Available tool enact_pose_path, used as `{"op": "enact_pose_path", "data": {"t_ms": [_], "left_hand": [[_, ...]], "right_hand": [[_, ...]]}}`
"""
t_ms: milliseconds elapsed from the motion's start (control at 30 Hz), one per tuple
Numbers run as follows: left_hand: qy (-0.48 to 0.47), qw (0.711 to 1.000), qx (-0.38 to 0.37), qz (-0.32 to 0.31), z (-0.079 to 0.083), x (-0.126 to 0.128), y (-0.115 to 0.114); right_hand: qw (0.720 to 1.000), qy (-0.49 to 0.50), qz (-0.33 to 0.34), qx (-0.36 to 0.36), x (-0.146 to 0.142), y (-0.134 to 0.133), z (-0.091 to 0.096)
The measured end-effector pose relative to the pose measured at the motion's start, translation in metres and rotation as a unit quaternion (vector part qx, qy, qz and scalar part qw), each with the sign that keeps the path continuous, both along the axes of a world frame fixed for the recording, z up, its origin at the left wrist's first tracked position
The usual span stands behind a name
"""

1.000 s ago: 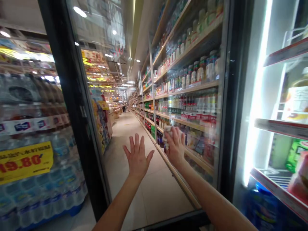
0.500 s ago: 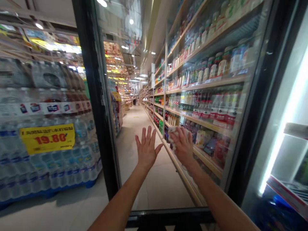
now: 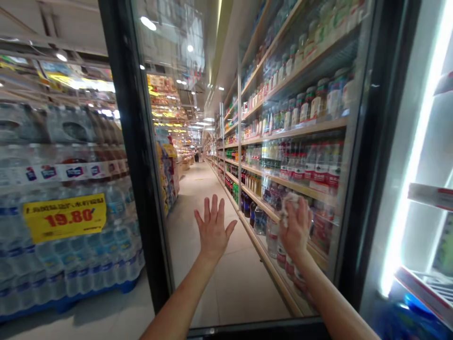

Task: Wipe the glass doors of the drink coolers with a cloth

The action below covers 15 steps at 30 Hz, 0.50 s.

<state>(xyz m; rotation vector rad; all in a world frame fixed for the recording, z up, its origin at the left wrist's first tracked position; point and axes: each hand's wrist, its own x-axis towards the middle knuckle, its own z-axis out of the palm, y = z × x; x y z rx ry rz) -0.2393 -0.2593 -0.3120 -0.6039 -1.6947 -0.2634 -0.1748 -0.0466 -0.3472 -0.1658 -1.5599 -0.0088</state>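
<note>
A glass door in a black frame stands in front of me, and bottled drinks show in its pane. My left hand lies against the pane with its fingers spread and nothing in it. Over to the right, my right hand presses a crumpled whitish cloth on the glass. Part of the cloth is hidden under the fingers.
Shrink-wrapped bottle packs are stacked at the left on a blue pallet, with a yellow price sign. At the right edge are a bright light strip and a wire shelf. A person stands far down the aisle.
My right hand has moved right across the glass with the cloth. The left hand stays about where it was, fingers still spread. The view has shifted slightly.
</note>
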Motion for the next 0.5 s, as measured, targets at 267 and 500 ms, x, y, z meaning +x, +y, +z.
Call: {"op": "enact_pose_path", "data": {"t_ms": [267, 500], "left_hand": [[0.0, 1.0, 0.018, -0.012, -0.003, 0.0, 0.002], [-0.014, 0.999, 0.034, -0.025, -0.006, 0.002, 0.009]], "right_hand": [[0.992, -0.063, 0.043, 0.1, -0.002, -0.021, 0.003], [0.994, 0.033, -0.005, -0.109, 0.004, 0.003, 0.002]]}}
